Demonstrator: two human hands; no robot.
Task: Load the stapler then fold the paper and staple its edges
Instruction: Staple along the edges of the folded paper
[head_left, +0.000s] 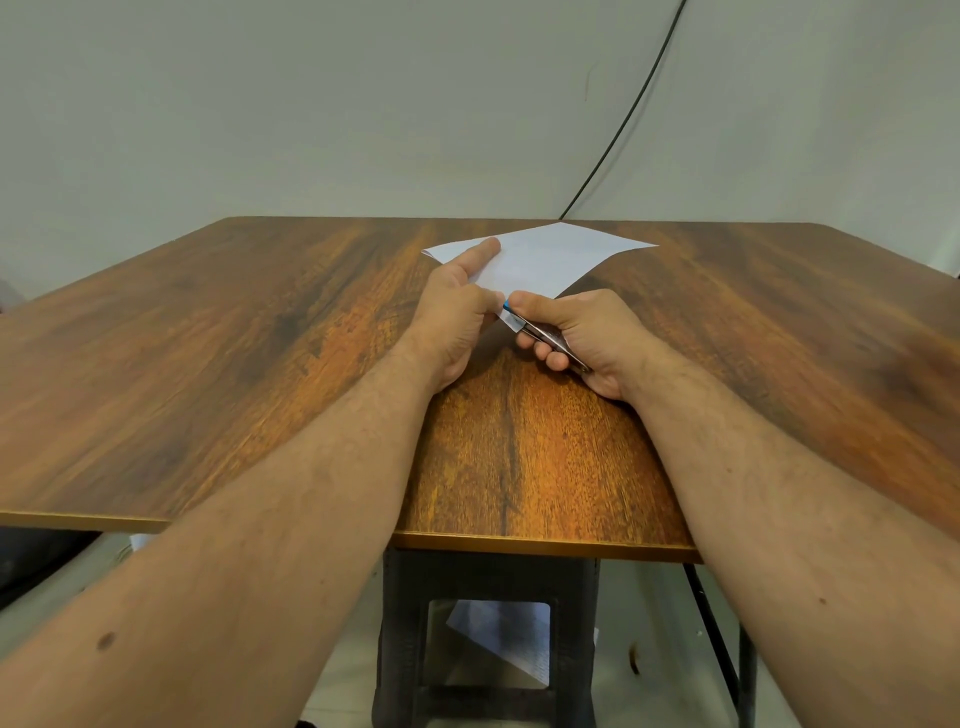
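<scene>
A folded white paper (545, 254) lies on the wooden table (208, 364), its near corner pointing toward me. My left hand (457, 312) pinches the paper near that corner, with the index finger stretched along the paper's left edge. My right hand (576, 338) grips a small metal stapler (540, 335) with a blue tip. The stapler's jaws sit over the paper's near corner. Most of the stapler is hidden inside my fingers.
A black cable (623, 119) runs down the grey wall to the table's far edge. Under the table stand a dark frame (400, 649) and a sheet of paper on the floor (498, 639). The table's near edge (519, 543) lies under my forearms.
</scene>
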